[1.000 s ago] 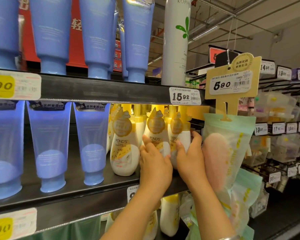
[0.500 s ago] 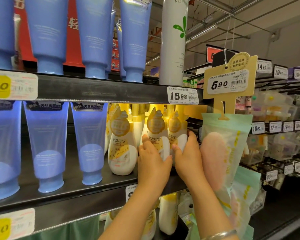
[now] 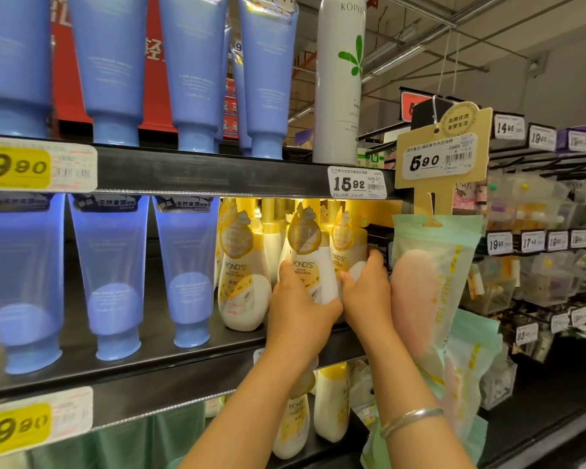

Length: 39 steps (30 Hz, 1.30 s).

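Clasping the middle POND'S bottle (image 3: 307,265) low on its body with the left grip (image 3: 301,306), thumb on the left flank, fingers wrapped round the right. Clenched likewise with the right grip (image 3: 366,292) round the right-hand POND'S bottle (image 3: 347,245), fingertips (image 3: 374,257) hooked over its far side, thumb on the label face. Both bottles upright near the front of the middle shelf (image 3: 183,374), touching each other, bases hidden behind the knuckles. Just left of the middle one, a third bottle (image 3: 241,282), standing free close to the shelf lip. Further left along the same shelf, a row of blue tubes (image 3: 112,272), caps down.

Little headroom: pump tops nearly up against the underside of the upper shelf (image 3: 217,177), price tag (image 3: 356,182) on its front edge. Tight on the right too: hanging green packs (image 3: 430,275) right against the right wrist, at the shelf's end. Open room only toward the camera, out past the shelf's front edge. Silver bracelet (image 3: 410,419) on the right forearm.
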Available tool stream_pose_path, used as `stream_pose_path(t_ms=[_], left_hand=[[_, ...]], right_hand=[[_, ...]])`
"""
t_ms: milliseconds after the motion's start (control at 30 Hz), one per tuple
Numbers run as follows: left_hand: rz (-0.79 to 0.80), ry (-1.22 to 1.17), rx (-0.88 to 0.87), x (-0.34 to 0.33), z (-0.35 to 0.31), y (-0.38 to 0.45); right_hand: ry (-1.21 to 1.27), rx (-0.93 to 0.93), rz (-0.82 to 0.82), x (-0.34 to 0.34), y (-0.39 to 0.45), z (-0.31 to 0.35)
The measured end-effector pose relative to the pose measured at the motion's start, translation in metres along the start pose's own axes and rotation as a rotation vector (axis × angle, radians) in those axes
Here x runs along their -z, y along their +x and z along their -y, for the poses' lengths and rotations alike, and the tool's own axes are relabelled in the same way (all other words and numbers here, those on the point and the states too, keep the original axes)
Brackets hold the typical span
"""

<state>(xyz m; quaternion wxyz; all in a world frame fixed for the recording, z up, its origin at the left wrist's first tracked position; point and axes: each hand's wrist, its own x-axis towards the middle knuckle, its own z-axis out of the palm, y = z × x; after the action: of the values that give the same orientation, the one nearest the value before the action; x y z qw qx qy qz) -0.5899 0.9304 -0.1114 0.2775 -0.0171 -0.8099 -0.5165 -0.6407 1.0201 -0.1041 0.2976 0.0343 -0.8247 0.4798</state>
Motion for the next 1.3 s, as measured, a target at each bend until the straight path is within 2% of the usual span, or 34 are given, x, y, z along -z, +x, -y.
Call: stream_pose_path(t_ms=[200,467,633,900,1100,1300], left_hand=[[0.075,-0.148,0.051,0.015,-0.002,-0.008],[0.150,-0.290,0.066,0.035,-0.010,-0.037],[0.170,-0.392,0.085,0.041,-0.006,-0.064],[0.179,-0.357,0.142,0.043,0.026,-0.112],[0.226,-0.359,0.143,0.043,0.047,-0.149],[0.167,-0.307,0.270,0.051,0.065,-0.177]], right_hand=[[-0.003,-0.024,0.043,0.004,0.000,0.005],[0.027,0.068,0.062,0.027,-0.018,0.018],[0.172,0.110,0.109,0.042,-0.043,0.028],[0.487,0.016,0.403,0.046,-0.103,0.022],[0.512,-0.112,0.501,0.029,-0.142,0.004],[0.718,-0.223,0.535,0.024,-0.171,-0.016]])
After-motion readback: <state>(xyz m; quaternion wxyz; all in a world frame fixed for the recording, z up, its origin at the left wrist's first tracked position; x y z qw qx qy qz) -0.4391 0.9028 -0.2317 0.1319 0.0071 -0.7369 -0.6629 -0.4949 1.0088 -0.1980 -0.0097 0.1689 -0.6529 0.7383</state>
